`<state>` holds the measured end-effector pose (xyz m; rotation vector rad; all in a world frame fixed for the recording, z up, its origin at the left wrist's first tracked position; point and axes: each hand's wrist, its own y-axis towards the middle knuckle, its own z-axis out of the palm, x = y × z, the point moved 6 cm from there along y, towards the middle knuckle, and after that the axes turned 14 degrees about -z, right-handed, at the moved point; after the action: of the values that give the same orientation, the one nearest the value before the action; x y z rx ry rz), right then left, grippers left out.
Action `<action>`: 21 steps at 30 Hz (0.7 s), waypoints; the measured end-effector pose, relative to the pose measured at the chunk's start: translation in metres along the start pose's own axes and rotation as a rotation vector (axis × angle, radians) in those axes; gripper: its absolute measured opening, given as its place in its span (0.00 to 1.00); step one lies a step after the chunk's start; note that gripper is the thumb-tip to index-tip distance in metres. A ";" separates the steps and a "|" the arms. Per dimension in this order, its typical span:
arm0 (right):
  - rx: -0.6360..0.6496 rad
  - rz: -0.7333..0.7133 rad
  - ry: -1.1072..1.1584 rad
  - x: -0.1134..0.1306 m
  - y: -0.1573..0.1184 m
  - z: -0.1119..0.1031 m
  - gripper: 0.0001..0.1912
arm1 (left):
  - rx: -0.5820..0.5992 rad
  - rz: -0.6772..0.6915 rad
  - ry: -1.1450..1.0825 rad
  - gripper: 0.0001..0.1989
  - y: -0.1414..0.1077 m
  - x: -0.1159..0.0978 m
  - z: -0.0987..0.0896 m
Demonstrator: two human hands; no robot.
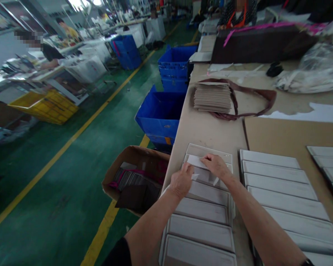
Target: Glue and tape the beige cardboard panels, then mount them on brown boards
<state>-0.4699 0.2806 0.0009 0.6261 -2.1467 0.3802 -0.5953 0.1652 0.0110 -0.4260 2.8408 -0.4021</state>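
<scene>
Both hands are over the upper end of a column of overlapping light panels with raised borders. My right hand pinches the upper edge of a small white piece. My left hand has its fingers closed at the left end of that piece; whether it grips the piece or only presses on it is hard to tell. Small white tips stick out below both hands. A second column of pale panels lies to the right on a brown board.
Beyond the hands, a stack of beige pieces sits beside a brown strap. Left of the table stand an open cardboard box and blue bins. Clear plastic lies at the back right. Other people are farther off.
</scene>
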 end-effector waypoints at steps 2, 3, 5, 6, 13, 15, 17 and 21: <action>0.027 -0.016 -0.072 0.003 0.007 0.003 0.13 | -0.022 -0.003 0.018 0.16 -0.001 0.001 0.002; 0.040 -0.019 -0.102 0.004 0.010 0.004 0.12 | -0.034 -0.012 0.028 0.16 -0.001 0.001 0.003; 0.057 -0.022 -0.133 0.004 0.013 0.005 0.11 | -0.057 -0.037 0.048 0.16 -0.001 0.002 0.005; 0.063 -0.024 -0.140 0.003 0.015 0.006 0.11 | -0.068 -0.048 0.058 0.16 -0.001 0.003 0.006; 0.128 -0.056 -0.193 0.000 0.022 0.014 0.10 | -0.126 -0.019 0.099 0.17 -0.002 0.003 0.009; 0.140 -0.063 -0.206 -0.001 0.024 0.016 0.10 | -0.124 -0.013 0.108 0.18 -0.001 0.003 0.009; 0.151 -0.066 -0.221 -0.001 0.026 0.017 0.10 | -0.106 -0.007 0.120 0.19 -0.001 0.002 0.007; 0.170 -0.079 -0.247 -0.001 0.029 0.017 0.11 | -0.052 -0.010 0.139 0.20 -0.001 -0.001 0.001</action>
<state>-0.4967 0.2966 -0.0119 0.8915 -2.3300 0.4662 -0.5935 0.1646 0.0101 -0.4381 2.9904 -0.3747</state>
